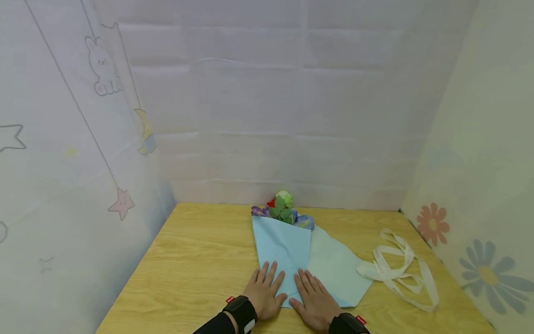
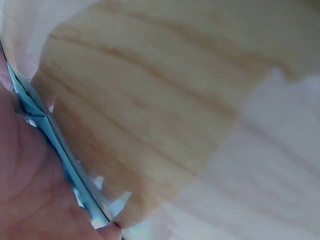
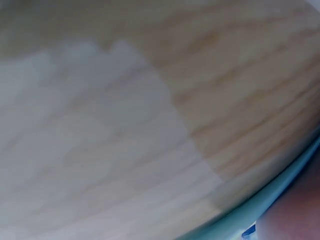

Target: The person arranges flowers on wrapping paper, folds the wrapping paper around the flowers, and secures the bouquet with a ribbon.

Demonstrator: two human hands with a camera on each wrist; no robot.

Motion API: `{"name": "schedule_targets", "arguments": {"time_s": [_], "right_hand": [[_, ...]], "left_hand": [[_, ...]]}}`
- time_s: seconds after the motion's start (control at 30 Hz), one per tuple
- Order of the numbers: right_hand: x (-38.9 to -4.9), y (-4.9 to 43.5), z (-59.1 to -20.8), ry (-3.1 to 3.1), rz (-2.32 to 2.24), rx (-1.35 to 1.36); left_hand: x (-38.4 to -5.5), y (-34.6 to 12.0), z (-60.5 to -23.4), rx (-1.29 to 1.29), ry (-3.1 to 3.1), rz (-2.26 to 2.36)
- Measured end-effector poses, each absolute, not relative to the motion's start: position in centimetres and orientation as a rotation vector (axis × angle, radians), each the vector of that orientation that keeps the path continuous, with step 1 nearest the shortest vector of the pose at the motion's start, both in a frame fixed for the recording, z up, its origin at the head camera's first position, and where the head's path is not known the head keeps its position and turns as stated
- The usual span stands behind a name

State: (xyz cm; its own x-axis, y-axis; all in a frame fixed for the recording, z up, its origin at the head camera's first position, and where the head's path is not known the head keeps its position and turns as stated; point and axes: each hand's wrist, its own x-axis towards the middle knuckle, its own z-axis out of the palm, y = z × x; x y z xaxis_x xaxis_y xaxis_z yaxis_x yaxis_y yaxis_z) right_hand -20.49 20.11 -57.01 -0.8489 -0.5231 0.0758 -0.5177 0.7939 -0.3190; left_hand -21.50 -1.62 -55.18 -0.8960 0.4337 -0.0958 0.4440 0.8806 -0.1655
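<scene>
A sheet of wrapping paper lies on the table, its blue left flap (image 1: 283, 246) folded over the stems of a bunch of artificial flowers (image 1: 283, 206). The paper's pale green part (image 1: 338, 264) spreads out to the right. My left hand (image 1: 263, 294) rests on the lower left of the blue flap with straight, spread fingers. Beside it my right hand (image 1: 314, 299) presses the paper's lower middle, fingers straight. In the left wrist view the folded paper edge (image 2: 65, 150) runs along the palm. A blue paper edge (image 3: 250, 210) shows beside the hand in the right wrist view.
A loosely looped white ribbon (image 1: 406, 273) lies at the right of the wooden table (image 1: 200, 260), its end overlapping the paper. Fabric walls with printed drawings stand at the back (image 1: 267, 116), left and right.
</scene>
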Motion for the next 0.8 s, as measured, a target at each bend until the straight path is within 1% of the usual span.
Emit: {"name": "schedule_targets", "arguments": {"time_s": [0.13, 0.27, 0.5, 0.63, 0.8], "right_hand": [[-20.4, 21.7, -57.4, 2.989, -0.459, -0.861], [-20.3, 24.8, -57.9, 2.995, -0.529, -0.743], [-20.0, 30.1, -57.4, 2.971, -0.745, -0.232], [-19.9, 31.0, -56.7, 2.942, -0.743, -0.097], [-20.0, 30.3, -55.5, 2.967, -0.706, -0.111]], "left_hand": [[-21.7, -1.8, -55.4, 0.692, 2.962, -0.218], [-21.8, -2.3, -55.5, 0.671, 2.92, -0.134], [-21.9, -3.1, -55.2, 0.681, 2.905, -0.031], [-21.5, -3.0, -54.6, 0.698, 2.907, 0.013], [-20.9, -2.5, -53.3, 0.724, 2.896, 0.03]]}}
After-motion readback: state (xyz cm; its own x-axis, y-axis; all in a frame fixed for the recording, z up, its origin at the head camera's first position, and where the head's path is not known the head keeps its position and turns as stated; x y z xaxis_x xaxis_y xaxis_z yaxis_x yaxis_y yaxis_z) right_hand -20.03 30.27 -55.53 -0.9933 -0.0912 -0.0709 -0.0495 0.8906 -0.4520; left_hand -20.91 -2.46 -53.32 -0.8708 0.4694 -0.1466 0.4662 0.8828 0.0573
